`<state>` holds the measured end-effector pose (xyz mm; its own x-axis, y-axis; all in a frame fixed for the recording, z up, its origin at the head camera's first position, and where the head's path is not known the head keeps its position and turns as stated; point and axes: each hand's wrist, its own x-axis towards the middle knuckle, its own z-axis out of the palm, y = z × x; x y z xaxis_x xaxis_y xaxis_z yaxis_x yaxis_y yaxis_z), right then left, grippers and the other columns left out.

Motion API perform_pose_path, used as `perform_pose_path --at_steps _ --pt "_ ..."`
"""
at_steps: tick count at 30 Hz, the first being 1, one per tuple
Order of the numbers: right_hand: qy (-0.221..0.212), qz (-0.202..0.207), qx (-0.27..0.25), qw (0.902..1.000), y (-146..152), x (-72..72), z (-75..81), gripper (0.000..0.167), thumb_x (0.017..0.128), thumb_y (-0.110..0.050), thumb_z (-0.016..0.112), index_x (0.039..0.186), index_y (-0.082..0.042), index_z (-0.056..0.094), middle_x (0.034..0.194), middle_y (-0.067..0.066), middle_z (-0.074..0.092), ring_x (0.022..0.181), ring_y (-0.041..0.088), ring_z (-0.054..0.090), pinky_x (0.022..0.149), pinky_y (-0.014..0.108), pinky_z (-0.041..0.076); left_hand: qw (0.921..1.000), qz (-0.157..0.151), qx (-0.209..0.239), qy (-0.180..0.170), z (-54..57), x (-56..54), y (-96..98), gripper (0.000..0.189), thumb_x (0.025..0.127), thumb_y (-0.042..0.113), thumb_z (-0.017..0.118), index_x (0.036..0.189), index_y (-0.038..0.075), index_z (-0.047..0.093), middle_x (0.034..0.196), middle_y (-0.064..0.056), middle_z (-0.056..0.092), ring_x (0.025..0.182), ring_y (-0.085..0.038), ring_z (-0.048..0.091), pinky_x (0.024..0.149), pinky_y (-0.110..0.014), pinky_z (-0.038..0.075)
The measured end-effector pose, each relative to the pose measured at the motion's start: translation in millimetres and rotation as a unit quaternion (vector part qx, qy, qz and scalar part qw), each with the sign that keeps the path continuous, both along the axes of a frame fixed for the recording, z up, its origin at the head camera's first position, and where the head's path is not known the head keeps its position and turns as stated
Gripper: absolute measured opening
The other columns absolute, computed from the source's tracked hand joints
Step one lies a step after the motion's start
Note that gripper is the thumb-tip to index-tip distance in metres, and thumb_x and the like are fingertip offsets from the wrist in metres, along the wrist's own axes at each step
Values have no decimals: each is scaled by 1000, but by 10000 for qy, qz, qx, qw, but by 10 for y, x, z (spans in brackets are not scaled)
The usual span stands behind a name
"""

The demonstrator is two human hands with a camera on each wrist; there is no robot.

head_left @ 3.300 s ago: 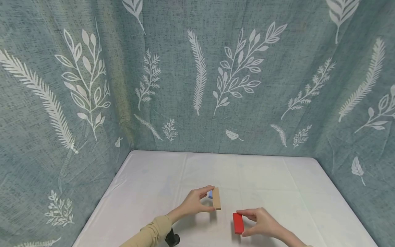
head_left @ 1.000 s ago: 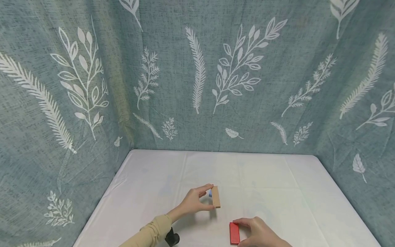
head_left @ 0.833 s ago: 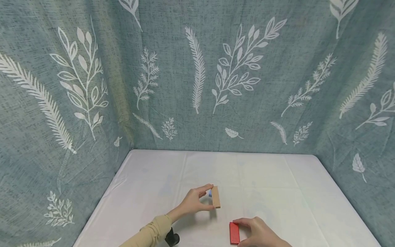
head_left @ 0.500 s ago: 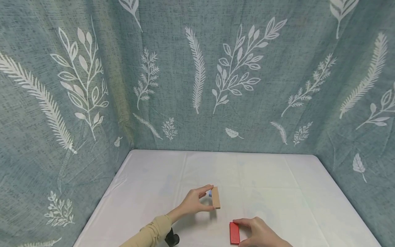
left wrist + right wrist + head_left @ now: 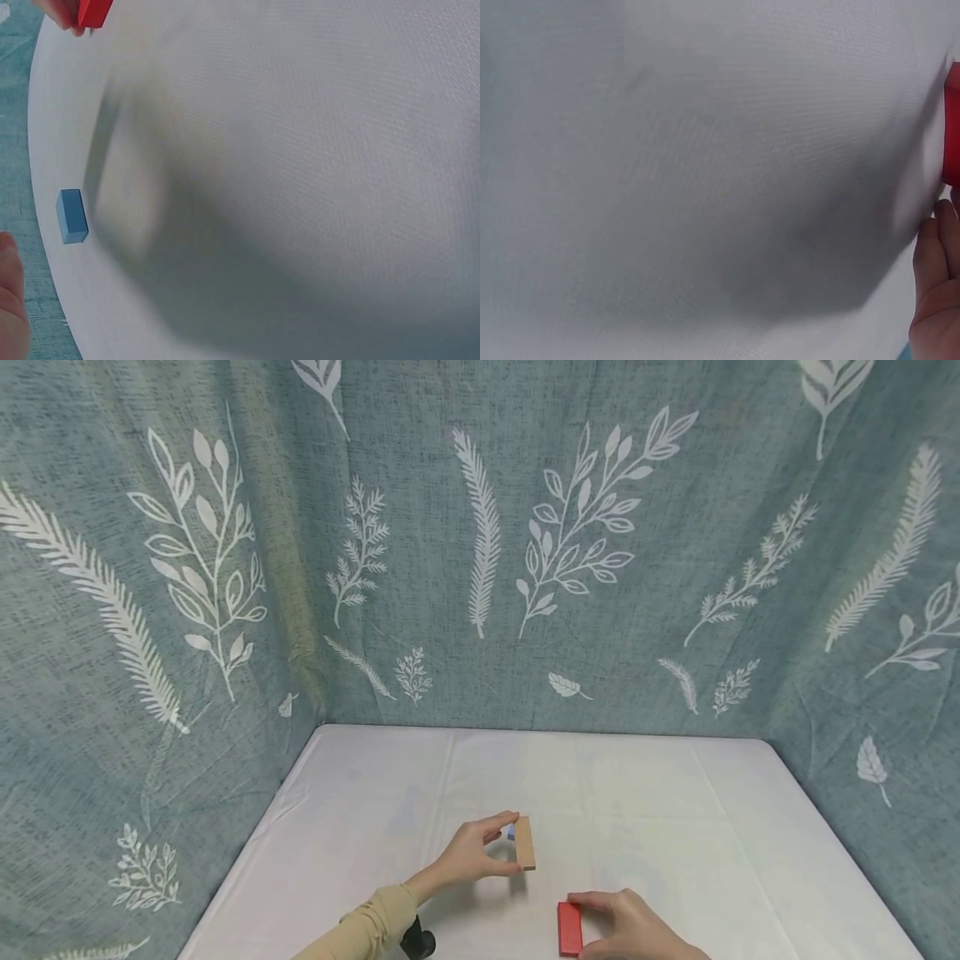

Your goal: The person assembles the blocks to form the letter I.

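Observation:
My left hand (image 5: 468,852) pinches a tan wooden block (image 5: 524,843) at its far and near ends, between fingers and thumb. A shadow lies under that block, so it is off the table. Just behind it a blue block (image 5: 512,832) is partly hidden; in the left wrist view the blue block (image 5: 73,216) lies alone on the cloth. Nearer the front and to the right, my right hand (image 5: 626,928) grips a red block (image 5: 569,929) by its ends. Only a sliver of the red block (image 5: 952,127) shows in the right wrist view. Whether it touches the table is unclear.
A white cloth covers the table (image 5: 637,793). Green-blue curtains (image 5: 420,543) with white leaf prints stand behind it and on both sides. A black object (image 5: 417,941) shows beside the left forearm, near the bottom edge of the head view.
Compared with about three seconds ago, my right hand has brought the red block closer to the front and slightly left. It has barely moved over the last second. The left hand stays in place.

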<state>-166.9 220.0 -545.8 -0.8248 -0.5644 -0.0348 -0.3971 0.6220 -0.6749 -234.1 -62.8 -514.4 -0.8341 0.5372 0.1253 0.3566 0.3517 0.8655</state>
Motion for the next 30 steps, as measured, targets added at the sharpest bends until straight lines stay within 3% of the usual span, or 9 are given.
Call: perform_pose_path --at_steps 5,10,24,30 --pt "-292 -197 -237 9991 16 6 16 67 71 -49 78 126 -14 62 122 -2 67 113 6 60 93 31 55 10000 -6 -9 52 3 6 -5 73 76 18 80 136 -6 46 142 -22 46 133 -34 44 107 -39 44" --pt "-689 -321 -889 9931 24 11 47 63 73 -40 79 127 -11 61 125 7 65 119 18 59 93 46 53 10000 -34 -12 6 14 17 -6 73 76 18 79 137 -5 46 143 -22 45 133 -35 43 108 -39 43" --pt "-1027 -276 -1420 9841 -34 98 33 47 81 -31 75 119 -6 66 118 13 67 108 8 64 87 39 58 9999 -109 30 -67 3 43 -10 72 77 18 78 137 -5 45 143 -22 44 133 -35 44 108 -39 43" --pt "-1487 -502 -1726 9724 -59 107 -22 44 80 -26 75 115 -1 67 113 20 68 101 15 68 79 32 61 9998 -111 89 -131 -6 57 -2 72 77 18 79 137 -5 45 144 -22 44 133 -35 43 109 -39 43"
